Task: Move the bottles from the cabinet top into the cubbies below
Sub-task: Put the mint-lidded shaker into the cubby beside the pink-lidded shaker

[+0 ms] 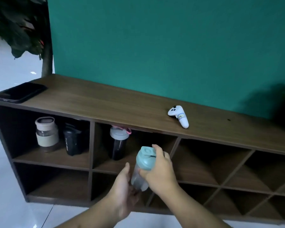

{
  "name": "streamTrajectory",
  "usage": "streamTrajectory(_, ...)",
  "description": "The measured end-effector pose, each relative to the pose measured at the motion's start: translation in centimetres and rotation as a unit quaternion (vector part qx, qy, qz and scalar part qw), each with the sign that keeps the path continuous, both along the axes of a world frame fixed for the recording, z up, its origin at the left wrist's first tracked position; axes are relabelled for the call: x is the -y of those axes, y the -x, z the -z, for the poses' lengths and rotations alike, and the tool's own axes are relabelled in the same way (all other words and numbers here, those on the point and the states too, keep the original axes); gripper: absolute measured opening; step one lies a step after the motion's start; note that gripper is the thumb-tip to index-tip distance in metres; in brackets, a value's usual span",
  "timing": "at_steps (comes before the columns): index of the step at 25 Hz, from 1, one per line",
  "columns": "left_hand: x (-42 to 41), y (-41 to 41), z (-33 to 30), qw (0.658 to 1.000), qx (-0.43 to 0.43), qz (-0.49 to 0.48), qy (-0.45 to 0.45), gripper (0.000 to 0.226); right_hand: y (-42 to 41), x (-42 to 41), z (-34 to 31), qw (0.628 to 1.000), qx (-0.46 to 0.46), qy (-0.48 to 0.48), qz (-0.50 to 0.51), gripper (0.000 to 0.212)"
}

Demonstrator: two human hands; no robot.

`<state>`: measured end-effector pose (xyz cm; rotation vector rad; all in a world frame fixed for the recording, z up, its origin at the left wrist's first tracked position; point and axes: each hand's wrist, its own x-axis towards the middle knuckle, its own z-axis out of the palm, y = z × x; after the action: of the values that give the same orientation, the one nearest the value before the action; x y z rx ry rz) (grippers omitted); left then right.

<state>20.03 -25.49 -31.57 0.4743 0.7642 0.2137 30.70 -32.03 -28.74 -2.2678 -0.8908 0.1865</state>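
Controller (179, 116) on cabinet top (105, 102); three bottles (47, 134) in cubbies below.

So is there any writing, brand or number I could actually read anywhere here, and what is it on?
"Z4", as best it reads: small paper label on the handle of the white game controller lying on the brown wooden cabinet top.
Pale vertical lettering on the black plastic shaker bottle in the upper left cubby: too blurred to read.
Nothing legible on the clear bottle with the teal lid that both hands hold, nor on the other bottles.
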Motion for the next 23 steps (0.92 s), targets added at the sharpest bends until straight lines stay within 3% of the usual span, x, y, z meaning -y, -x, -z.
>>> streamTrajectory(5,-5.2,-4.9,4.7,0.998,0.058,-0.003,-0.025,0.06,-4.6,-5.7,4.2,0.998,0.01,-0.042,0.051,0.092)
streamTrajectory(11,-8.3,-9.4,6.8,0.997,0.048,-0.008,-0.061,0.064,-9.6,-11.2,6.6,0.995,0.005,-0.044,0.088,0.095)
streamTrajectory(23,-10.7,-11.8,8.4,0.995,0.061,-0.001,-0.084,0.068,-11.6,-12.8,8.9,0.995,-0.006,-0.056,0.077,0.098)
